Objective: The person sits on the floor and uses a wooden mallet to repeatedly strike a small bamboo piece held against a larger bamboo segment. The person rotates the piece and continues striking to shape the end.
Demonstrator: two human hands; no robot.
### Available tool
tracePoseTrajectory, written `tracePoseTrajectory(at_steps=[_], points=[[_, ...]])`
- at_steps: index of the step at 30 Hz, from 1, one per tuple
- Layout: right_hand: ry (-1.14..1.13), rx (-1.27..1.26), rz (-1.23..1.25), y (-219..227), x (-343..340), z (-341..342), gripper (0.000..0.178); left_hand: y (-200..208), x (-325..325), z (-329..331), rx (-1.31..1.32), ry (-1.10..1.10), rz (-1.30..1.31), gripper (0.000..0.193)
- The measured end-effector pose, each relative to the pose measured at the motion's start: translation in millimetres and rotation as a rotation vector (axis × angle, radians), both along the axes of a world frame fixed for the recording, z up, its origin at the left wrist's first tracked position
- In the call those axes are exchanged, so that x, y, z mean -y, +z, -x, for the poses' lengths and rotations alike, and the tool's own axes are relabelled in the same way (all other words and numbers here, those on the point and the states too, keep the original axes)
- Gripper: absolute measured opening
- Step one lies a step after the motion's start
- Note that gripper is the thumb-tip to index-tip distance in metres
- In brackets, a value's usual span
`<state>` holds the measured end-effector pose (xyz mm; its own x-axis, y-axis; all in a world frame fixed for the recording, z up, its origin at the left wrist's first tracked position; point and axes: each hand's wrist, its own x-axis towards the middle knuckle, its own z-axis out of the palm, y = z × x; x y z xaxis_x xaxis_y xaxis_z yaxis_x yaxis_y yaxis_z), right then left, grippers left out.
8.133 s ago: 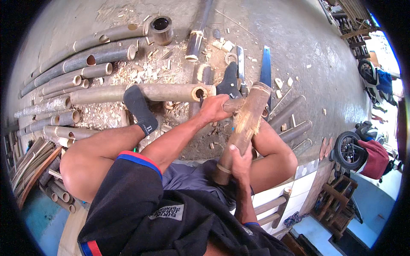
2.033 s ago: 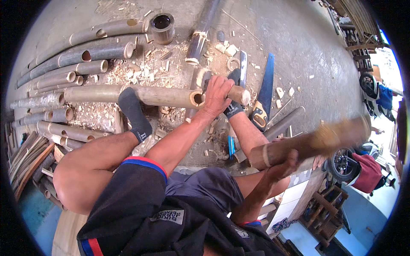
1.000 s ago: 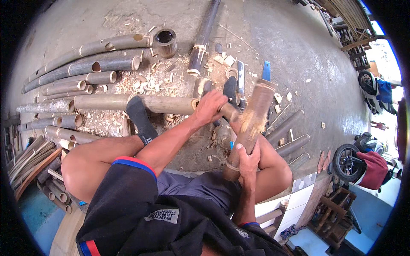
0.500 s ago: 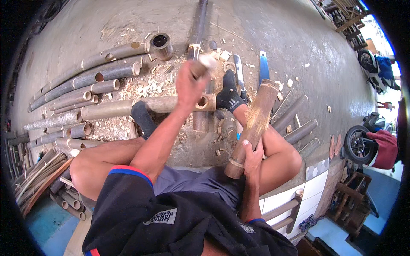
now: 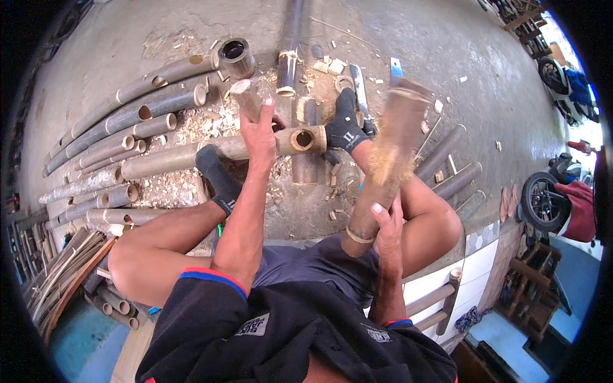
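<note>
My left hand (image 5: 258, 140) is closed around a short stick-like piece of wood (image 5: 248, 101) with a pale cut end, just left of the hole in a bamboo pole. That pole (image 5: 191, 154) lies crosswise between my feet, with a round hole (image 5: 302, 138) near its right end. My right hand (image 5: 387, 231) grips the near end of a thick bamboo section (image 5: 367, 207), tilted up and away over my right leg. Its middle is splintered and pale, and its far end is smeared by motion.
Several bamboo tubes with cut holes, such as a dark one (image 5: 128, 121), lie at the left among wood chips (image 5: 201, 127). A bamboo cup (image 5: 237, 59) stands beyond them. Past my right foot are a long tool (image 5: 359, 89) and a blue saw blade (image 5: 396, 67). More tubes (image 5: 442, 153) lie right.
My left hand has moved left off the pole's end with the wooden piece, uncovering the round hole. My right hand and the thick bamboo have shifted to the right, its far end swinging.
</note>
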<state>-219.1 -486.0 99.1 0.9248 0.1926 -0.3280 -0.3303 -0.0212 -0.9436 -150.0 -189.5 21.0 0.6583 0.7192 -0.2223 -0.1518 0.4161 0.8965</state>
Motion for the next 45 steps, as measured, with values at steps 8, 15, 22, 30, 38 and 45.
tracePoseTrajectory(at_steps=[8, 15, 22, 30, 38, 45], points=[[0.080, 0.060, 0.246, 12.4, -16.0, 1.0, 0.075, -26.1, 5.8, 10.3, 0.045, -0.009, 0.238, 0.027], [0.151, 0.003, 0.228, 19.7, -25.6, -8.9, 0.080, -36.7, 9.7, 5.2, 0.071, -0.004, 0.209, 0.023], [0.192, 0.072, 0.280, 9.6, -25.8, -12.5, 0.084, -39.2, 10.3, 0.6, 0.054, -0.003, 0.220, 0.024], [0.259, 0.202, 0.387, 26.5, -37.1, -34.4, 0.088, -35.6, 13.1, 1.4, 0.066, -0.040, 0.159, 0.023], [0.302, 0.270, 0.367, 41.9, -47.5, -51.0, 0.092, -45.1, 15.6, 2.7, -0.001, -0.077, 0.103, 0.021], [0.391, 0.658, 0.423, 76.4, -93.0, -96.6, 0.095, -53.3, 20.4, 5.9, -0.024, -0.064, -0.065, 0.021]])
